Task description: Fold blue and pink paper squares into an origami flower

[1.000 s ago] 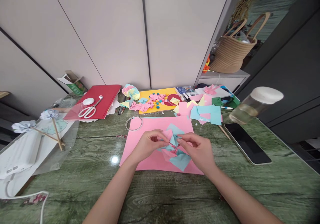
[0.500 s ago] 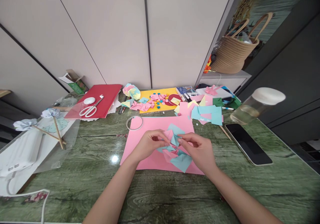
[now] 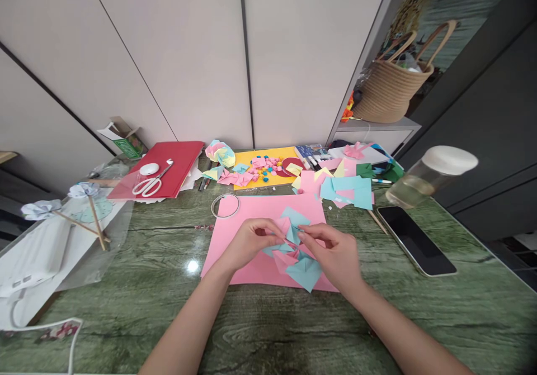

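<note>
Above a pink sheet of paper [image 3: 247, 277], both hands pinch a folded paper flower [image 3: 305, 271] made of light blue and pink pieces. My left hand [image 3: 255, 243] is closed on its left side, thumb and fingers pressed against the pink folds. On the other side, my right hand [image 3: 335, 252] grips a light blue piece between thumb and forefinger. The centre of the folds is partly hidden by the fingers. A roll of clear tape [image 3: 225, 216] lies on the sheet's upper left corner.
White scissors [image 3: 147, 186] rest on a red folder [image 3: 178, 168] at the back left. Yellow paper [image 3: 289, 152] holds small coloured balls. Light blue squares [image 3: 361, 191] lie behind my right hand. A phone [image 3: 415, 241] and a lidded bottle [image 3: 413, 188] stand at the right.
Almost nothing differs. The lower light blue piece of the flower has shifted very slightly downward; both hands keep their pinch in the same place.
</note>
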{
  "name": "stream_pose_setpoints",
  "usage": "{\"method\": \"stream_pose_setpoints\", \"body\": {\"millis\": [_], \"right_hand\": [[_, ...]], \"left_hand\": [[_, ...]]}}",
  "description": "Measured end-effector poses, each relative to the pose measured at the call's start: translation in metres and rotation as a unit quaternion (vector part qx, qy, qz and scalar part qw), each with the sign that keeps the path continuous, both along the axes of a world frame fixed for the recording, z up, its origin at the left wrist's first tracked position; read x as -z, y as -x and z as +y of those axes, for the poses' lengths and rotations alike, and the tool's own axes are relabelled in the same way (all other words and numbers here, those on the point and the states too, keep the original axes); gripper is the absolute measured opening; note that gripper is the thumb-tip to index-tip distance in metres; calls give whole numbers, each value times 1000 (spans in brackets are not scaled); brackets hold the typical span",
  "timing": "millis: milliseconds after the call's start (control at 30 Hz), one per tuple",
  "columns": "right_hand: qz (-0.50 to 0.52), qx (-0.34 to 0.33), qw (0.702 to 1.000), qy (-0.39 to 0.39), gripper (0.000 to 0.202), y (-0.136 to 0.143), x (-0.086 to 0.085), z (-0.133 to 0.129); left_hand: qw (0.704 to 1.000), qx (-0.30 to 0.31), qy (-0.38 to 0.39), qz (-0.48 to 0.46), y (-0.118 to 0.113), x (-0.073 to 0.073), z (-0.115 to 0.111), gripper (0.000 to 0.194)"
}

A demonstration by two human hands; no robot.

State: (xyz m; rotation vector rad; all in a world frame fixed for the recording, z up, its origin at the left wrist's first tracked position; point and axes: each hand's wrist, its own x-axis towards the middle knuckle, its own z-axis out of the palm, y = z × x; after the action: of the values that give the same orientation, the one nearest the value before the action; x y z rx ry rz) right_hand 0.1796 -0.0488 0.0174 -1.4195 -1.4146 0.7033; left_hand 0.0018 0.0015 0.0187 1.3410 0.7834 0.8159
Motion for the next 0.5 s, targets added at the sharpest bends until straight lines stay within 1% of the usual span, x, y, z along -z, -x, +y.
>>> {"method": "stream_pose_setpoints", "body": {"millis": [200, 333, 500], "right_hand": [[9, -13, 1000, 0, 11, 0, 0, 3], [38, -26, 999, 22, 11, 0, 0, 5], [84, -40, 994, 50, 10, 0, -4, 6]], "left_hand": [[1000, -1, 4, 5, 0, -1, 0, 7], [1000, -1, 4, 6, 0, -1, 0, 6], [1000, 0, -7, 15, 1, -3, -1, 2]]}}
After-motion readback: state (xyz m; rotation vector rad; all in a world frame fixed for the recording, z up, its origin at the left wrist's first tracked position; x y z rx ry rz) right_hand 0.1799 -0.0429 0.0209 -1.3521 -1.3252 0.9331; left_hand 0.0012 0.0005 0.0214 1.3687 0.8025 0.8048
